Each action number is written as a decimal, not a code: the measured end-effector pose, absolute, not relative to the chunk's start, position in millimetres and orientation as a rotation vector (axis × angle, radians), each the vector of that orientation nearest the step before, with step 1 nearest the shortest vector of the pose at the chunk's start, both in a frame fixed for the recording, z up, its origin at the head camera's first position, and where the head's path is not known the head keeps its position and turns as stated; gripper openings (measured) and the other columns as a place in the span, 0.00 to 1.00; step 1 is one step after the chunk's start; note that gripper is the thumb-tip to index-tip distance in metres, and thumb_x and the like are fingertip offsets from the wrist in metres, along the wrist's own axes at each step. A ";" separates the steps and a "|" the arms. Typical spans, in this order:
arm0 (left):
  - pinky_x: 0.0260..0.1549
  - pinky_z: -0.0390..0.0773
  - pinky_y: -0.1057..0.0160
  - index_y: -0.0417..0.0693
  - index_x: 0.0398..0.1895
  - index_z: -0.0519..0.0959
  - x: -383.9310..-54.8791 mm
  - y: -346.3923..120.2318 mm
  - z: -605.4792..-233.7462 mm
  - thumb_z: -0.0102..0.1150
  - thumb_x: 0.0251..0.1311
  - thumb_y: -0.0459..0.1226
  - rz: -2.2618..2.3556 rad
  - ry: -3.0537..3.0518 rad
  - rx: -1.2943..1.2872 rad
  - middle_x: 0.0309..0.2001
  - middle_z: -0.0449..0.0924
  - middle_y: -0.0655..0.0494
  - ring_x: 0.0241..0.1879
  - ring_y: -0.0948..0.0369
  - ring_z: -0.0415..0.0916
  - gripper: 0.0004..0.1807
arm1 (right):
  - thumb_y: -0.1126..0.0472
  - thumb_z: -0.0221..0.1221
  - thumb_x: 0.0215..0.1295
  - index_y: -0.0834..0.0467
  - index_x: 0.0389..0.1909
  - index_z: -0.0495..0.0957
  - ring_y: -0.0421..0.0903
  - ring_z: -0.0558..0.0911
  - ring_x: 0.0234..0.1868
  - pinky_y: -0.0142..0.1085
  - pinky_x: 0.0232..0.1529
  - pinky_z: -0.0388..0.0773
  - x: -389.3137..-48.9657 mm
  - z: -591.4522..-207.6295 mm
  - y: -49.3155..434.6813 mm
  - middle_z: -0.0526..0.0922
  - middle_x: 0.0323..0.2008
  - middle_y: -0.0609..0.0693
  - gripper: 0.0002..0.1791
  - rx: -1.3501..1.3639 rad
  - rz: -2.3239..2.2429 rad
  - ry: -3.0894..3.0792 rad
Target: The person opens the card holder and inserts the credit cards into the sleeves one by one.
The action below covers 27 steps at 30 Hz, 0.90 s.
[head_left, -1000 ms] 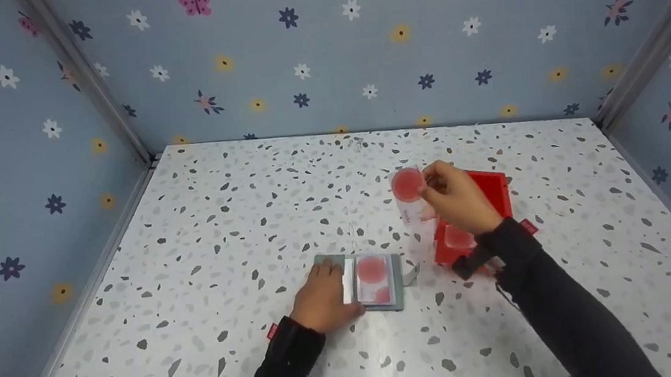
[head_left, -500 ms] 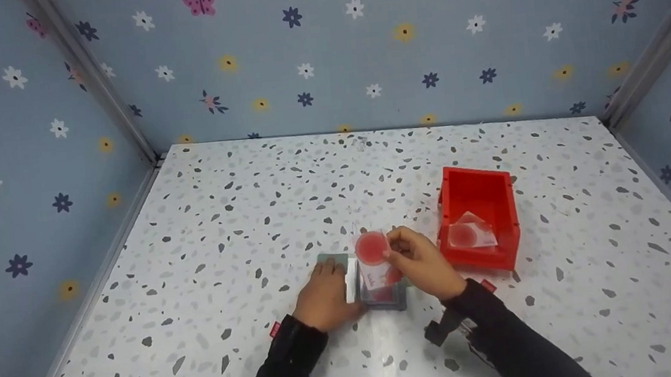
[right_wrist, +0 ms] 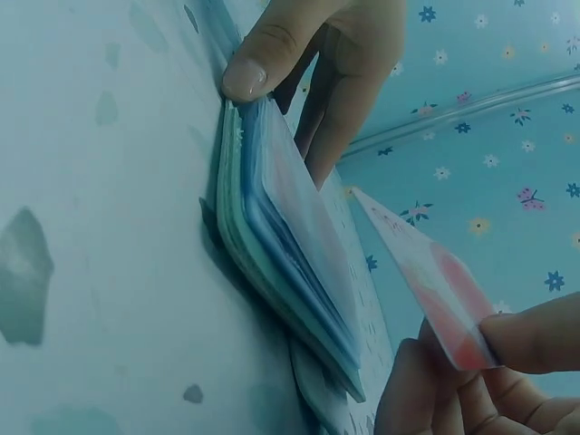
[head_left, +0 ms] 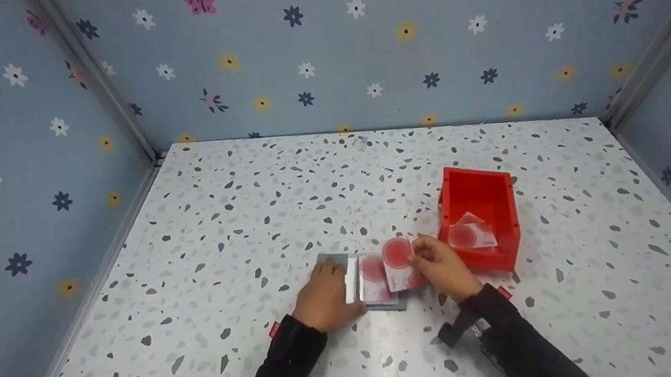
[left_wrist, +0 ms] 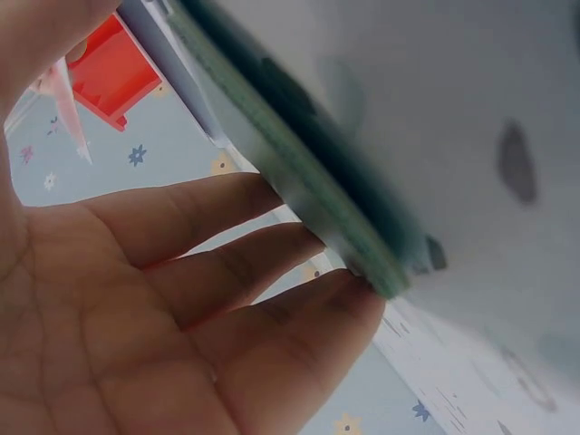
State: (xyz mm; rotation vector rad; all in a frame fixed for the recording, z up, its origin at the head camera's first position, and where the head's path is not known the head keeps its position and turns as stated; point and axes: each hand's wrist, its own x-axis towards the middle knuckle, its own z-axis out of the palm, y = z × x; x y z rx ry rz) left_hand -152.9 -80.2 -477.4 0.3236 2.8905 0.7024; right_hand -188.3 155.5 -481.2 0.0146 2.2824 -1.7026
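Left hand [head_left: 323, 299]: laid over the left side of the album [head_left: 334, 259], fingers fairly straight, thumb at the near edge by the right-hand page. Nothing grasped; reads as pinning the album down. Right hand [head_left: 443, 267]: pinching the loose card [head_left: 397, 269] by its right side, thumb against fingers. Card sits at the album's right edge and overlaps it in the head view; right wrist view shows a gap, so it's held clear of the page.

Step in hand, my read: bringing the card up to a sleeve in the album. Top page seems filled, a similar card [head_left: 373, 276] shows there. So next move probably calls for a free pocket, then squaring the card to its opening. Can't tell which edge opens. Risk: a corner snagging on the sleeve.

Card looks thin, not sagging, whitish to translucent. Red-pink disc up top, smaller pink patch lower right by the hand. Small lettering lower left, not readable. Leans slightly.

Album: green cover, white strip left of the page, layers stacked edge-on in the right wrist view.

Right of the album and a bit farther out: red box [head_left: 485, 259] with similar card stock [head_left: 469, 236] inside, count unclear. Beyond the album: speckled white tabletop [head_left: 262, 198], then the blue flowered wall [head_left: 330, 41].
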 end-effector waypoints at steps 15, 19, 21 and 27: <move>0.73 0.57 0.45 0.30 0.71 0.59 -153.5 -61.0 -474.2 0.73 0.44 0.52 0.652 2.945 0.408 0.71 0.61 0.33 0.72 0.40 0.57 0.55 | 0.63 0.55 0.69 0.57 0.47 0.70 0.48 0.73 0.33 0.33 0.33 0.70 -191.1 -485.7 160.1 0.75 0.30 0.50 0.09 0.145 -1.690 2.231; 0.71 0.61 0.47 0.33 0.71 0.61 -153.1 -47.0 -473.0 0.69 0.50 0.53 0.698 2.930 0.439 0.71 0.61 0.35 0.72 0.43 0.59 0.50 | 0.63 0.55 0.69 0.56 0.47 0.70 0.48 0.73 0.33 0.33 0.33 0.70 -189.7 -485.1 158.9 0.74 0.31 0.50 0.08 0.151 -1.674 2.254; 0.71 0.62 0.48 0.33 0.70 0.62 -153.7 -39.6 -473.3 0.69 0.50 0.53 0.701 2.926 0.455 0.71 0.62 0.35 0.71 0.44 0.60 0.49 | 0.64 0.54 0.69 0.57 0.46 0.70 0.48 0.73 0.32 0.33 0.31 0.69 -188.6 -485.3 157.5 0.73 0.30 0.50 0.07 0.137 -1.681 2.263; 0.69 0.65 0.46 0.32 0.68 0.65 -158.0 -25.1 -476.4 0.74 0.44 0.53 0.661 2.930 0.447 0.68 0.64 0.32 0.69 0.42 0.63 0.52 | 0.66 0.53 0.68 0.57 0.44 0.70 0.47 0.73 0.27 0.34 0.26 0.68 -187.9 -486.4 155.6 0.72 0.27 0.50 0.06 0.102 -1.700 2.278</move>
